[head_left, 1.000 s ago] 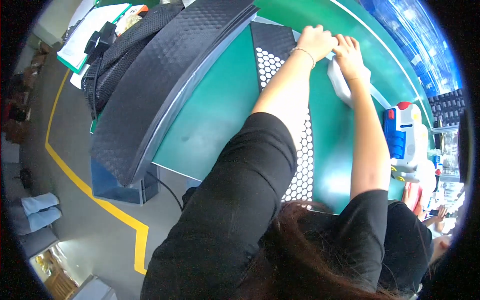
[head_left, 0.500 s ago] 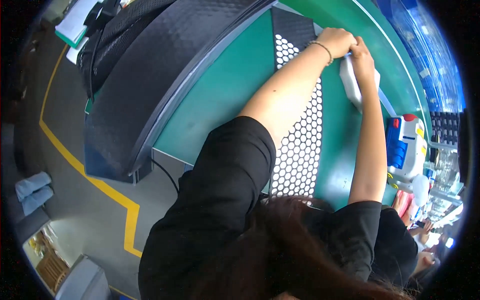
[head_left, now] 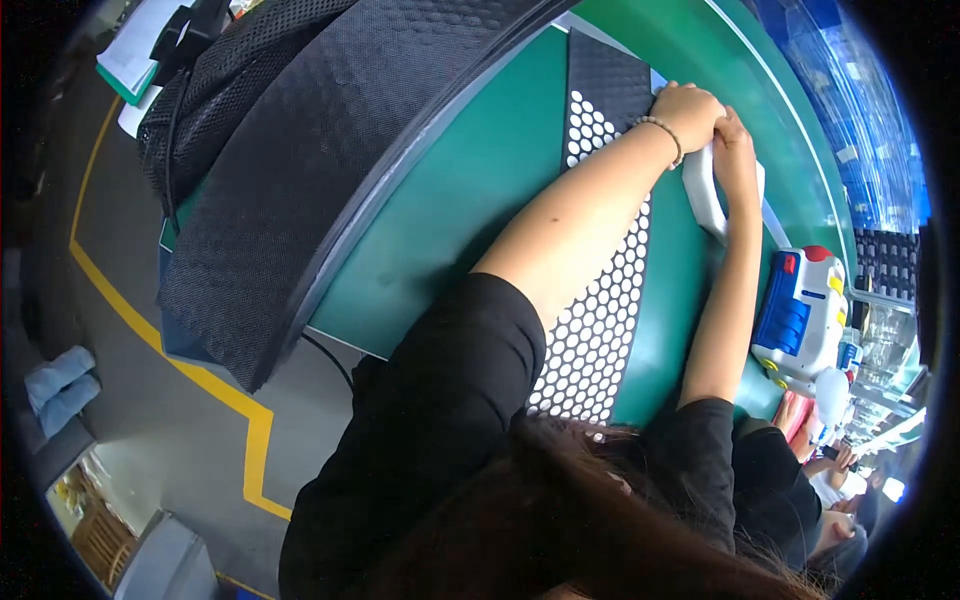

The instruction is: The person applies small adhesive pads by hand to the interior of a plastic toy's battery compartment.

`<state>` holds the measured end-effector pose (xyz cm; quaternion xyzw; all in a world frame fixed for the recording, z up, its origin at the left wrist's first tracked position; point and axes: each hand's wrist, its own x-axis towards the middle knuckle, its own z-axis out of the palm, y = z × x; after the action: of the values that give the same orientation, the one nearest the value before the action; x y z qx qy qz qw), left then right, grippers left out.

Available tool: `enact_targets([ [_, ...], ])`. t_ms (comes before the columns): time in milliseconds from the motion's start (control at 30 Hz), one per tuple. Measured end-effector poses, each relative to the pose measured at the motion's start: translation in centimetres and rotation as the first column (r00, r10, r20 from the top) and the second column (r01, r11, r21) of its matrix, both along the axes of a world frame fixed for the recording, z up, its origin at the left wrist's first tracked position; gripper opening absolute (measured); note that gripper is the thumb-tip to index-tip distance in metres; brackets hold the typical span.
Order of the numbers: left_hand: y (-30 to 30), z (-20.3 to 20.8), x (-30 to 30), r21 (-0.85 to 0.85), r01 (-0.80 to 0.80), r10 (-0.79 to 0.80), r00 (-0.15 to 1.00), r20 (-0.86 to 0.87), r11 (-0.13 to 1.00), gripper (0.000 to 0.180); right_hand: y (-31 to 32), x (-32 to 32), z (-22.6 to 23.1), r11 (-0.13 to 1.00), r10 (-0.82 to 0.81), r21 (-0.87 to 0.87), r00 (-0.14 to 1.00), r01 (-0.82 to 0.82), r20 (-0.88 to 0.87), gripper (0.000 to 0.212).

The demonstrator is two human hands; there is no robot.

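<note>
Black dotted sheet [head_left: 596, 330]: beside its far end my left hand [head_left: 690, 110] and right hand [head_left: 736, 155] stay together, curled — gripping what, I can't tell — same handwork, seemingly; white curved piece [head_left: 704, 190] right of it.

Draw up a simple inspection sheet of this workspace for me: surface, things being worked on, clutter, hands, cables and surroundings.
Surface: green tabletop, smooth where bare.
Job's things: black strip with white dots lying under the left forearm; white curved piece partly hidden by the right hand.
Clutter: stacked black sheets and black mesh material at left; blue-and-white device at right.
Hands: left hand and right hand meet near the strip's far end; anything between the fingers is hidden.
Cables: thin dark cable below the table's near left edge.
Surroundings: grey floor with yellow line; blue plastic at upper right.
</note>
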<state>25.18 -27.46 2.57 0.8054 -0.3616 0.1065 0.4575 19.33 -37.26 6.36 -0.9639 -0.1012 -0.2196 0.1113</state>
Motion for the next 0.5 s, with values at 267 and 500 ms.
enact_targets([
  [267,0.0,0.4,0.0,0.017,-0.008,0.008,1.000,-0.006,1.000,0.016,-1.3,0.7,-0.2,0.998,0.034,0.057,0.998,-0.031,-0.051,0.015],
  [500,0.2,0.2,-0.1,0.001,-0.022,0.022,1.000,-0.015,1.000,0.017,-0.8,0.5,-0.2,0.998,0.016,0.062,0.998,-0.011,-0.068,0.015],
])
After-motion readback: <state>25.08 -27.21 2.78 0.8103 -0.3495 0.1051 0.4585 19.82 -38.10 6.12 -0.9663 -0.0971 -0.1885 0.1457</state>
